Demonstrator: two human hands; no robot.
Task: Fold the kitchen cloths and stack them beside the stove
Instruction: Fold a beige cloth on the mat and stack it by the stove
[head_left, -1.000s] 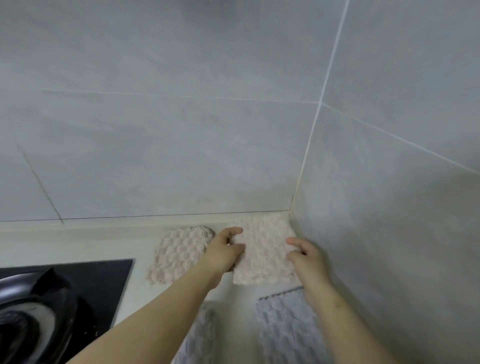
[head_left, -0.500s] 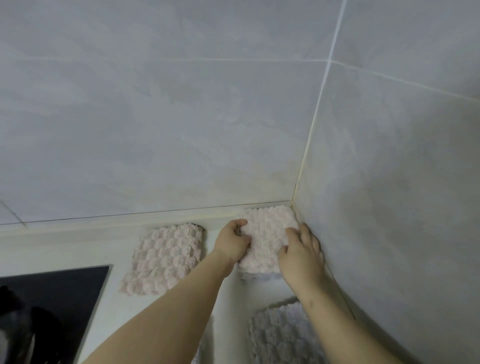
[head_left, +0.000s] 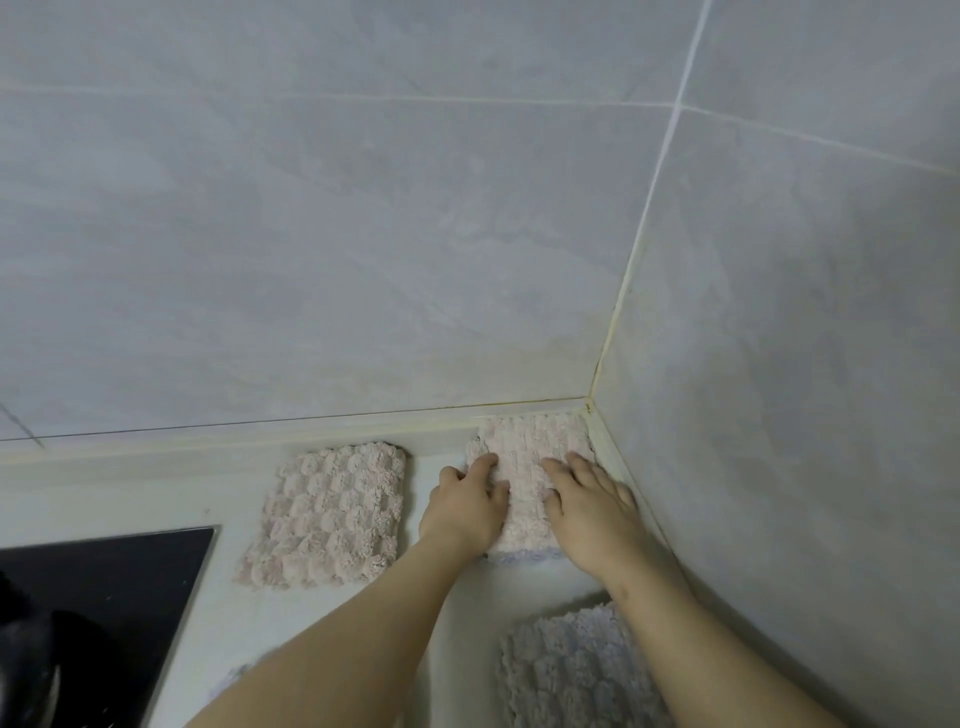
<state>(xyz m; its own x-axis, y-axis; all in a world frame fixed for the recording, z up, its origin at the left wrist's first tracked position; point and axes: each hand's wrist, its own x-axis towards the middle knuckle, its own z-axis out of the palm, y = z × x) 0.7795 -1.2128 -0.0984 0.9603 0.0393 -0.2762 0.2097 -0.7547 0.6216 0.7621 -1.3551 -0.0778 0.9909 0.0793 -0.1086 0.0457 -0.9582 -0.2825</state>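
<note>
Your left hand (head_left: 462, 512) and right hand (head_left: 587, 514) no longer pinch the folded pink waffle-textured cloth (head_left: 524, 452). They now press it open-palmed into the surface's corner, at 2 o'clock from the black glass stove (head_left: 104, 571). It looks placed.

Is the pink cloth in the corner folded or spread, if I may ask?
Folded: the cloth is a narrow, thick pad with a layered near edge; left hand and right hand press it.

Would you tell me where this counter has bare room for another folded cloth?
Bare counter lies behind the stove, left of the pink cloth. The corner is crowded: the left hand and right hand press the folded stack there, with a grey cloth in front.
</note>
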